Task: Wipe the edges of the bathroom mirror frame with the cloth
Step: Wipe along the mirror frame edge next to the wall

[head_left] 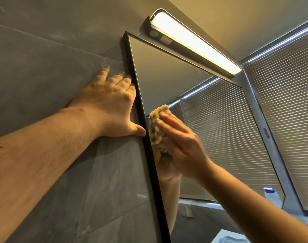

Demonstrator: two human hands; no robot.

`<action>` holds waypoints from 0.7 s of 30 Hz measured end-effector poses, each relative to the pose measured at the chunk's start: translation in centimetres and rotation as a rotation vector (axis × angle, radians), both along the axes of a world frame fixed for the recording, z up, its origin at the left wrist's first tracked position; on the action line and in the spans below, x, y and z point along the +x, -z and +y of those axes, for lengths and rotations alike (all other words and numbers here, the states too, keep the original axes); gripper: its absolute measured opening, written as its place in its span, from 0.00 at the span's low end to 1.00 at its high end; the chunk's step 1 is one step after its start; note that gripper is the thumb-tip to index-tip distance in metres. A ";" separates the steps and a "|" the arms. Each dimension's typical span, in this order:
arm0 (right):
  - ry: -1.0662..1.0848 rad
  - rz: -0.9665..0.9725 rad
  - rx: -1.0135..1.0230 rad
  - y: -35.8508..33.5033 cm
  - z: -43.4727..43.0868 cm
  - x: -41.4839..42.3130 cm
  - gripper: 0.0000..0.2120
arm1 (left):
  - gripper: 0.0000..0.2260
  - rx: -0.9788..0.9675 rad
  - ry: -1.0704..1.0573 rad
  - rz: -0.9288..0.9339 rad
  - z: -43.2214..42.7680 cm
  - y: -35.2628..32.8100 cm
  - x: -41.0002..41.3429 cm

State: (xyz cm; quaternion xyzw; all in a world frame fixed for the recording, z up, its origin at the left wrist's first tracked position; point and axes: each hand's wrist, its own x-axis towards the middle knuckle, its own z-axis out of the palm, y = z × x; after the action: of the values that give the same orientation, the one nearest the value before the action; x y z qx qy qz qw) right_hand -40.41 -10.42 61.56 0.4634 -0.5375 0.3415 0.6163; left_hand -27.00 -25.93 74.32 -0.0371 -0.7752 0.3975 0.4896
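Grey stone-look wall tiles fill everything left of the black-framed rectangular mirror, and that mirror is our landmark. Its thin black metal frame edge runs steeply down the middle of the view.

Left hand lies flat on the tiles just left of the frame edge, fingers straight and spread, fingertips touching the frame's outer side and the thumb reaching across to the black strip lower down. It grips nothing; it simply presses on the wall.

Right hand is on the mirror side, just right of the frame edge. Its fingers lie straight over a bunched yellowish textured cloth and press it against the glass, right beside the black strip. Whether the cloth touches the frame itself or only the glass next to it, I cannot tell. The thumb is hidden behind the cloth. The hand and cloth are doubled in the mirror beneath.

Above the mirror's top edge a long lit bar lamp in a dark housing glows warm white. Right of the mirror hang grey horizontal window blinds, reflected in the glass too. Near the mirror's lower right corner stands a white plastic bottle with a blue cap.
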 end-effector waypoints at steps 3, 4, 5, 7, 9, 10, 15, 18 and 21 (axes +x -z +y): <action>0.010 0.066 0.101 2.6 -0.5 1.1 0.19 | 0.55 -0.001 -0.002 -0.006 -0.1 0.5 0.1; 0.020 0.076 0.121 3.2 -0.4 1.2 0.19 | 0.54 -0.006 -0.001 -0.005 -0.2 0.7 0.1; 0.032 0.088 0.135 3.5 -0.3 1.3 0.19 | 0.54 -0.010 -0.001 -0.003 -0.2 0.9 0.2; 0.053 0.111 0.151 3.5 0.0 1.2 0.20 | 0.53 -0.009 -0.005 -0.005 -0.3 1.2 0.3; 0.052 0.113 0.141 2.9 -0.1 1.1 0.20 | 0.52 -0.007 -0.008 -0.007 -0.2 1.5 0.3; 0.042 0.104 0.121 2.4 -0.2 1.0 0.20 | 0.52 -0.005 -0.011 -0.007 -0.1 1.7 0.4; 0.003 0.025 -0.007 0.1 -1.7 1.0 0.20 | 0.53 -0.005 0.002 -0.021 -0.4 3.4 0.7; 0.021 0.010 -0.036 0.1 -2.0 1.0 0.21 | 0.53 0.017 -0.018 -0.027 -0.3 4.4 0.9; 0.021 -0.007 -0.042 0.4 -1.8 1.0 0.21 | 0.54 0.021 -0.038 -0.025 0.1 5.7 0.9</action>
State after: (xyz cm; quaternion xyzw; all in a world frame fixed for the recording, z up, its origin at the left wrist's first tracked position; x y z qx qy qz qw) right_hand -39.42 -12.17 61.17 0.4435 -0.5372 0.3478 0.6275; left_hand -26.10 -25.84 68.65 -0.0223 -0.7860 0.3978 0.4727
